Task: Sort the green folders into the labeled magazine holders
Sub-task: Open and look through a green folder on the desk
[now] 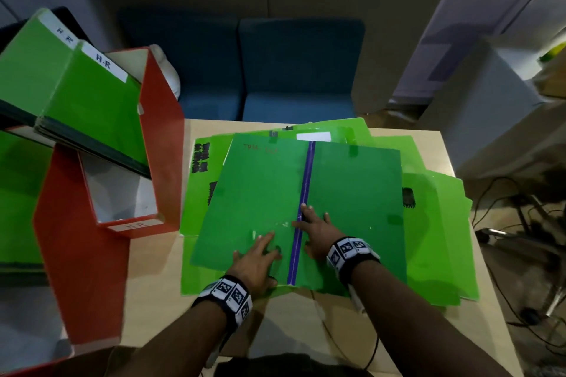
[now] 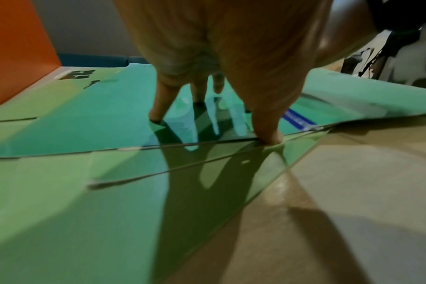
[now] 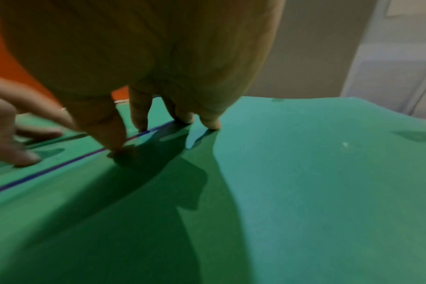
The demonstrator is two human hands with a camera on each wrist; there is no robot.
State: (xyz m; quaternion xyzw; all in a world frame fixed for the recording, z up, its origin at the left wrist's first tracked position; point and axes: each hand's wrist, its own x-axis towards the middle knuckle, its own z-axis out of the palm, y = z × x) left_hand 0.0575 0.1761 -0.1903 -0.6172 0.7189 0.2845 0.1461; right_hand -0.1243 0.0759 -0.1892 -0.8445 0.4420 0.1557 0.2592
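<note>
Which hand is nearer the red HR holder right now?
Left. The left hand rests on the top folder left of its blue spine, on the holder's side; the right hand lies on the spine, farther away.

"H-R" on filed folder's label [image 1: 105, 62]

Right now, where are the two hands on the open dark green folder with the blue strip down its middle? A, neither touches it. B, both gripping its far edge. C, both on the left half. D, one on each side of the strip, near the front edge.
D: the left hand rests left of the blue strip and the right hand right of it, on the dark green folder.
</note>
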